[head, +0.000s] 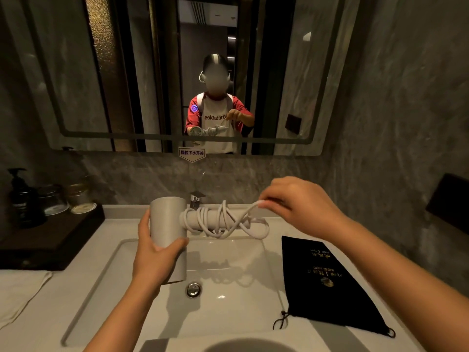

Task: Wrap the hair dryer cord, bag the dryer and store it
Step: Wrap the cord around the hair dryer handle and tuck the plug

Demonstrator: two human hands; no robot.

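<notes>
Our left hand [154, 252] is clamped round the dryer [168, 232], thumb across the barrel, holding it above the sink [106, 270]. Our right hand [299, 204] pinches the cord [223, 219] between closed fingertips, just right of the handle. The dryer is pale grey and matte: a plain cylinder barrel with a slim handle pointing right. The white cord sits in several loose coils round that handle, one loop drooping towards the sink. Right of the sink lies the bag [327, 283], flat, black, with a drawstring and gold print that we see upside down and cannot read. Behind the sink stands the tap [196, 199]; above it a small sign [192, 153] reads "提拉下水开关". Left of the sink, a tray [50, 237] carries a dark pump bottle [21, 196].
</notes>
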